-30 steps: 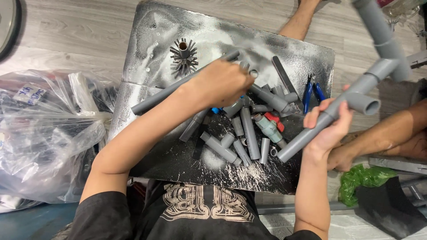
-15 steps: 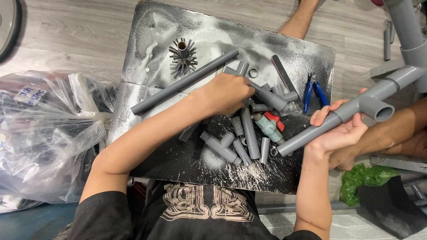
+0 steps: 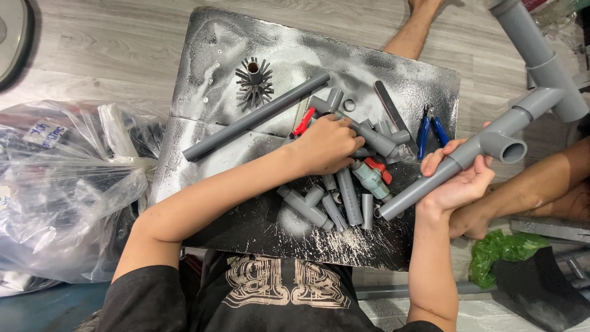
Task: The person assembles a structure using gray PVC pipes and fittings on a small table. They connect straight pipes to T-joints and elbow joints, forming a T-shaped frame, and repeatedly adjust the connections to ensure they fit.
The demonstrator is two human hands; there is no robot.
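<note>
My right hand (image 3: 460, 179) holds a grey pipe assembly (image 3: 479, 150), a straight pipe with a tee fitting and an elbow at its far end, above the right edge of a black board (image 3: 221, 61). My left hand (image 3: 329, 144) reaches across into a pile of grey pipe fittings (image 3: 344, 200) in the middle of the board, fingers curled around a fitting next to a valve with a red handle (image 3: 304, 122). A long grey pipe (image 3: 255, 118) lies diagonally just left of that hand.
A spiked grey fitting (image 3: 253, 80) stands at the back of the board. Blue-handled pliers (image 3: 429, 130) lie at the right. A clear plastic bag (image 3: 61, 184) sits on the floor at left. Another person's arm (image 3: 534, 187) and a green bag (image 3: 501, 252) are at right.
My right hand has shifted the pipe assembly to the right and lowered it. My left hand has slid a little toward me and right within the pile.
</note>
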